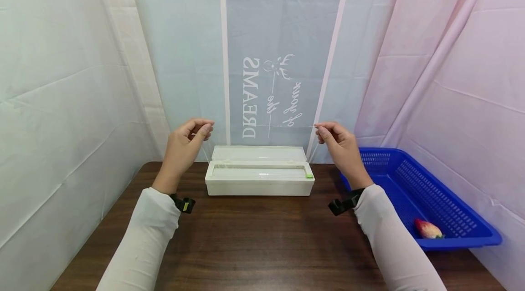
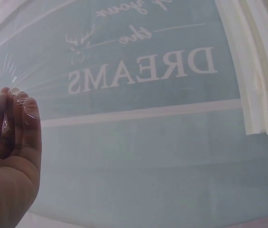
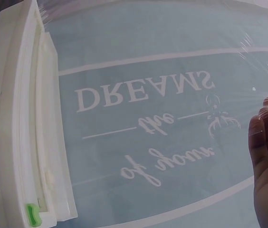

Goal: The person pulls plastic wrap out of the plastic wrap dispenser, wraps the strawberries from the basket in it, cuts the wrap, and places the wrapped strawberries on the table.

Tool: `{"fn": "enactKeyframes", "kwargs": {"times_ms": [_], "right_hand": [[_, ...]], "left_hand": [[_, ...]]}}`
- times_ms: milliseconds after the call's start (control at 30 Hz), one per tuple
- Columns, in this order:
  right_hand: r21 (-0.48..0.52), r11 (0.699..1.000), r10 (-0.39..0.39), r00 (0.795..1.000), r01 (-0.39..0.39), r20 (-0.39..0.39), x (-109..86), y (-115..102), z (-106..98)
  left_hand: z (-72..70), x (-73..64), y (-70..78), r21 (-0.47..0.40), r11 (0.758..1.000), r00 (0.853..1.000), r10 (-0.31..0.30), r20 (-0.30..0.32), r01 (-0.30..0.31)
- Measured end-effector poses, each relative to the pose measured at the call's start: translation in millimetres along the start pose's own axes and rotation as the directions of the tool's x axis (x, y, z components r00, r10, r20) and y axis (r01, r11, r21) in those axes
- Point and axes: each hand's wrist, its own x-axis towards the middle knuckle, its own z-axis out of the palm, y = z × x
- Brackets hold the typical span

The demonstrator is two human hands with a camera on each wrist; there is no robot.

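Note:
A clear sheet of plastic wrap (image 3: 262,76) is stretched between both hands, its top edge showing as a thin line in the head view. My left hand (image 1: 184,150) pinches one corner between thumb and fingers, where the film (image 2: 11,71) gathers into creases. On the other side, my right hand (image 1: 338,145) pinches the opposite corner. Below and between the hands sits a white wrap dispenser box (image 1: 258,187) with its lid (image 1: 258,153) raised at the back. From it the film runs up to both hands. A green slide cutter (image 1: 309,176) is at the box's right end.
To the right stands a blue plastic basket (image 1: 463,242) with a red and cream fruit-like thing (image 1: 428,229) in its near corner. The dark wooden table (image 1: 254,236) carries both box and basket. Pale curtains (image 1: 188,54) with mirrored lettering hang behind and beside it.

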Motion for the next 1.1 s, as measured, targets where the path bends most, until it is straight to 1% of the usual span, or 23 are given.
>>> {"fn": "enactKeyframes", "kwargs": {"times_ms": [100,300,533,867,1100], "right_hand": [[-0.003,1.0,-0.002,1.0,0.002,-0.012,-0.7,-2.1,-0.9],[0.004,1.0,0.004,1.0,-0.004,-0.029,-1.2,-5.9,-1.0],[0.007,1.0,0.009,0.998,-0.008,-0.06,-0.2,-10.3,0.1],[0.026,1.0,-0.009,0.997,0.012,-0.08,1.4,-13.8,-1.1],[0.013,1.0,0.007,0.994,-0.006,-0.108,2.9,-21.3,-0.1]], "left_hand": [[-0.9,0.4,3.3,0.006,1.0,1.0,0.006,0.001,-0.006],[-2.7,0.9,5.7,0.001,1.0,1.0,0.013,-0.019,-0.013],[-4.4,1.1,12.7,-0.023,1.0,0.999,0.02,-0.031,-0.021],[-8.4,2.7,18.0,-0.002,0.999,0.998,0.038,-0.044,-0.038],[-9.8,5.1,22.7,0.002,0.999,0.997,0.051,-0.06,-0.051]]}}
